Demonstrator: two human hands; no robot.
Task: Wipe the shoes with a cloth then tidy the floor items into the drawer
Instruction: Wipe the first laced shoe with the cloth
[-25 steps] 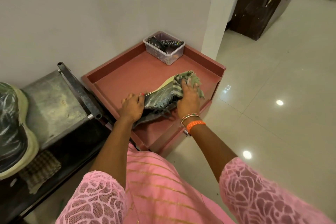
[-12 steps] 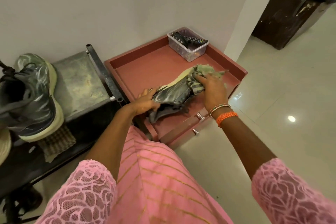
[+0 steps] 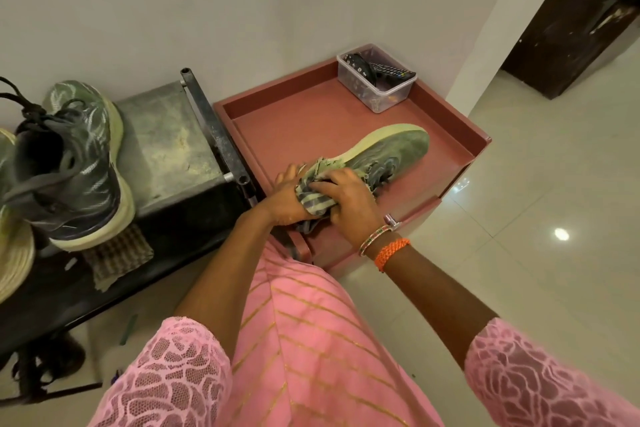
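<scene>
A pale wall meets a glossy tiled floor [image 3: 519, 218], and against the wall stand a low dark rack and a red open drawer.

At the far left, on the rack's grey metal top [image 3: 162, 146], a second shoe [image 3: 69, 163] sits with its laces loose, its heel end overhanging the front edge above a checked rag [image 3: 117, 256] on the lower shelf.

Next comes the drawer [image 3: 460, 135], lying open on the floor. At its front left corner the left hand [image 3: 285, 198] is curled round the heel end of a green shoe [image 3: 391, 152], steadying it; how firmly it holds is partly hidden by the cloth. The shoe lies on its side with the sole turned up, the toe pointing toward the drawer's right edge. The right hand [image 3: 349, 204] presses down with its fingers bunched on a striped cloth [image 3: 317, 199] against the shoe's rear half, so both grips are closed, one on the shoe and one on the cloth.

In the drawer's back right corner sits a clear plastic box [image 3: 377, 87] holding a remote control.

The wiping looks to be mid-stroke. The risk I see is the shoe twisting out from under the cloth, since only its heel is pinned. A hard rub could also slide the drawer on the smooth tiles.
</scene>
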